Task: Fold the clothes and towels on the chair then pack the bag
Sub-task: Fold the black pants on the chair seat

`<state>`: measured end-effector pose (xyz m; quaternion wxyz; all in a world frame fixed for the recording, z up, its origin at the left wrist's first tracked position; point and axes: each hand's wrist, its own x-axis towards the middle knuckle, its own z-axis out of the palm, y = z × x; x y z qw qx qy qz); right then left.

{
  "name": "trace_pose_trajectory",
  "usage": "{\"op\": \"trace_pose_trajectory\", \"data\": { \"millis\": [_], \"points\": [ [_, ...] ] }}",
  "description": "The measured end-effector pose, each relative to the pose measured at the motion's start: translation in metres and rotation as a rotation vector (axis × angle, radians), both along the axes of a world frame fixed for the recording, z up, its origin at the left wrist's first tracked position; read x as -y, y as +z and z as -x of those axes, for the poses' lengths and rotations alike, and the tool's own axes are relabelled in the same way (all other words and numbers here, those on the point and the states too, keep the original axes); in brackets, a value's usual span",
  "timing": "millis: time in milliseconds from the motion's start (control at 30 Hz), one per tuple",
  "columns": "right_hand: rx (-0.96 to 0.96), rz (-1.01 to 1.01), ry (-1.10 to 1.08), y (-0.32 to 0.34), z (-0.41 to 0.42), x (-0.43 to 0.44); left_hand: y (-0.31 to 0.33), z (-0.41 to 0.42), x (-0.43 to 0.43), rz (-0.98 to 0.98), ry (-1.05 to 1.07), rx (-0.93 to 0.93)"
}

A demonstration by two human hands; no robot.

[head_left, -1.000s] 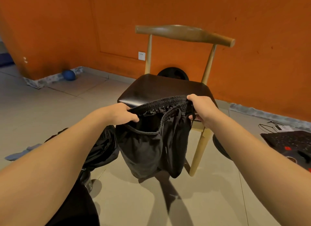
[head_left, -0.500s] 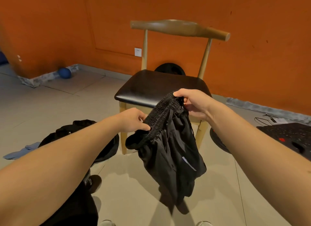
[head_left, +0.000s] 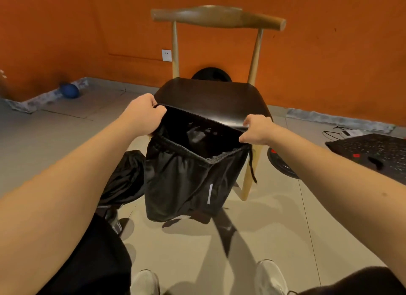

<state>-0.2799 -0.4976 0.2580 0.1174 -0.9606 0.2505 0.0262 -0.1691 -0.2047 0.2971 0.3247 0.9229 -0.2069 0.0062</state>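
Observation:
A pair of black shorts [head_left: 186, 184] hangs in the air in front of the wooden chair [head_left: 211, 96]. My left hand [head_left: 144, 114] grips the elastic waistband at its left end. My right hand [head_left: 256, 129] grips the waistband at its right end. The waistband is stretched wide between them and gapes, showing the dark inside. A drawstring dangles at the right side. The legs hang down over the floor. The chair's dark seat is bare. A black bag [head_left: 123, 180] lies on the floor to the left, partly hidden by my left arm.
An orange wall stands behind the chair. A blue ball [head_left: 69, 90] rests by the wall at the left. A black speckled mat [head_left: 373, 151] and a dark disc [head_left: 281, 165] lie at the right. My white shoes [head_left: 271, 277] show at the bottom.
My hands have spread apart and levelled the waistband, which was bunched and slanted half a second ago. The shorts now hang flat and wide.

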Motion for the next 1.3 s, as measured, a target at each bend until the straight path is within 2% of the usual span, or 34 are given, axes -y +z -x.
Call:
{"op": "trace_pose_trajectory", "data": {
  "millis": [100,233,300,400,500,633,800,867,967,1033,1067,1200,1267,1300],
  "points": [
    [-0.149,-0.014,-0.076,-0.006,0.005,-0.001,0.000,0.002,0.000,0.136,0.077,-0.096],
    [-0.172,-0.330,-0.249,-0.012,0.014,-0.004,0.000,-0.002,-0.002,0.199,0.127,-0.104],
    [-0.160,-0.457,-0.299,-0.009,0.015,-0.001,0.001,-0.007,-0.009,0.134,0.131,-0.071],
    [-0.022,-0.710,-0.357,0.005,0.015,-0.003,-0.003,-0.016,-0.022,-0.040,0.111,-0.028],
    [0.153,-0.973,-0.403,0.020,0.012,-0.016,-0.011,-0.017,-0.021,-0.214,-0.066,0.007],
    [0.308,-1.194,-0.400,0.026,0.000,-0.031,-0.018,-0.005,-0.008,-0.275,-0.272,-0.119],
    [0.243,-1.348,-0.309,0.030,-0.007,-0.026,-0.018,0.007,-0.003,-0.256,-0.366,-0.362],
    [0.234,-1.367,-0.272,0.031,-0.006,-0.026,-0.022,0.011,-0.002,-0.316,-0.408,-0.439],
    [0.216,-1.328,-0.194,0.030,-0.004,-0.028,-0.030,0.013,0.001,-0.385,-0.415,-0.446],
    [0.188,-1.242,-0.137,0.029,-0.004,-0.028,-0.031,0.015,0.003,-0.320,-0.346,-0.480],
    [0.158,-1.094,-0.085,0.029,-0.002,-0.027,-0.030,0.015,0.004,-0.296,-0.287,-0.480],
    [-0.047,-0.169,0.135,0.020,0.008,-0.018,-0.017,0.008,-0.005,-0.320,-0.069,-0.262],
    [-0.136,0.038,0.105,0.008,0.011,-0.008,-0.008,0.003,-0.013,-0.381,-0.004,-0.128],
    [-0.161,0.049,0.056,0.006,0.014,-0.007,-0.004,0.001,-0.015,-0.417,0.024,-0.068]
  ]
}}
